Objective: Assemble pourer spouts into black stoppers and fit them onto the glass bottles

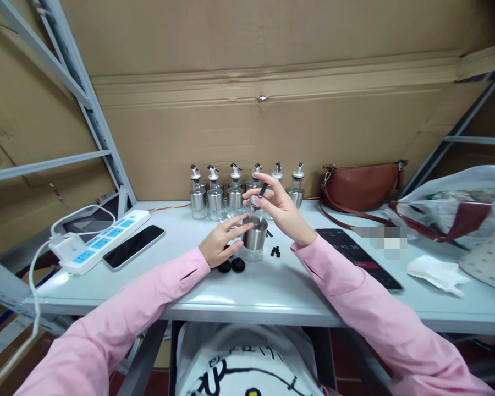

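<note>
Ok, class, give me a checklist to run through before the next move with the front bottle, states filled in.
1. Front bottle upright on the table: ok.
2. Left hand touching the bottle's side: ok, fingers spread.
3. Right hand at the spout: ok.
4. Spout fully seated: cannot tell, fingers partly hide it.
5. Black caps well away from the left hand: not ok, they lie close by.

Backing the pale table (297, 291) with creased brown cardboard (272, 33), flanking it with grey metal struts (72, 66). Reflecting light (231, 301) near the front edge. Showing dark red floor (340, 360) beneath.
</note>
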Tool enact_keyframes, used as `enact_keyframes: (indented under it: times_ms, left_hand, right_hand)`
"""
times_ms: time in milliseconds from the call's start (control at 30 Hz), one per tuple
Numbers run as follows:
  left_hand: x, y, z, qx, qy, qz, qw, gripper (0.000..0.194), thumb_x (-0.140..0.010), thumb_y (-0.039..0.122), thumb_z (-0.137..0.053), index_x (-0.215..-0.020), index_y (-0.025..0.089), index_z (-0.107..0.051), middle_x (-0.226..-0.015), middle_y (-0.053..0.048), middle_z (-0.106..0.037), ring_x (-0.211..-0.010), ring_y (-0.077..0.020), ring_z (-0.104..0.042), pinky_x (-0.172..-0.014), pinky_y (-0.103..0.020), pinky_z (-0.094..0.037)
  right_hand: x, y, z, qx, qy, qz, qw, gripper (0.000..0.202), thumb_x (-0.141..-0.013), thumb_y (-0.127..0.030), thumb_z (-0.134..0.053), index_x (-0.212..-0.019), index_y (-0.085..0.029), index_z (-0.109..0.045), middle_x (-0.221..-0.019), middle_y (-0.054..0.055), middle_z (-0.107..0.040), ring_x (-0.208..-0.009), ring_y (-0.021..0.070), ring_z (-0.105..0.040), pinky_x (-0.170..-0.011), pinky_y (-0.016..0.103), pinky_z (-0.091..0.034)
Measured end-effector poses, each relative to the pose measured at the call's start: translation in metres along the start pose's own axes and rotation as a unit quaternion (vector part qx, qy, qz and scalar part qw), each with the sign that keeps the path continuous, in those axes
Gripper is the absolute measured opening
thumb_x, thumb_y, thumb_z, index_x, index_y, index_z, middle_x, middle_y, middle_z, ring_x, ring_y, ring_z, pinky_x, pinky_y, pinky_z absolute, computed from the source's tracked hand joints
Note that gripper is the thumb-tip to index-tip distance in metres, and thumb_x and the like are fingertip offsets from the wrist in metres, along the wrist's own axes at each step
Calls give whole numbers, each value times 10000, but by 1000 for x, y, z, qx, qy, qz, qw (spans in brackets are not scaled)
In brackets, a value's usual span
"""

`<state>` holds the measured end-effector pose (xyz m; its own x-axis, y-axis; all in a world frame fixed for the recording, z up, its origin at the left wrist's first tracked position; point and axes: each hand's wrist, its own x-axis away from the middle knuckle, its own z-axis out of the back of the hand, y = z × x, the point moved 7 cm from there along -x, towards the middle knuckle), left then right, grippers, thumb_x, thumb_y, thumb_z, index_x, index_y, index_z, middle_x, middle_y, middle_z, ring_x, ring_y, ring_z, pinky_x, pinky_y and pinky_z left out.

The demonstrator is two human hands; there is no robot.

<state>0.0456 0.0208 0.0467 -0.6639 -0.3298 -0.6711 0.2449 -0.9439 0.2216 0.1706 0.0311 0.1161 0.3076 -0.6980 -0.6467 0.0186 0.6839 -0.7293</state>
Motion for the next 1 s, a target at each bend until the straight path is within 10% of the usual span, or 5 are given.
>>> enact_keyframes:
  times_ms: [333, 633, 1000]
  left_hand:
    - [1, -1, -1, 4, 6, 4, 1000, 418, -935, 316, -347, -1348, 260, -385, -1409, -104, -354, -1252, -226, -407, -992, -365, -403]
    - [0, 2, 2, -30, -5, -19, 999, 442, -931, 287, -351, -1372, 273, -325, -1431, -104, -313, -1259, -232, -398, -989, -372, -409]
    - [1, -11, 16, -100, 70, 32, 992, 381, -889, 265, -405, -1267, 214, -395, -1349, -126, -379, -1196, -225, -450, -990, -394, -406]
  right_hand:
    - [-1, 4, 1, 18, -53, -22, 998, 425, -866, -349, -498, -1275, -262, -420, -1002, 53, -631, -978, 189, -624, -893, 400, -479]
    - [6, 17, -3, -37, -101, -54, 993, 891, -758, -317, -642, -1443, -321, -72, -1221, 90, -565, -958, 194, -624, -858, 419, -520]
    - [-5, 33, 93, 95, 221, 3, 971, 735, -750, -326, -591, -1386, -271, -226, -1114, 78, -596, -961, 228, -612, -845, 428, -498]
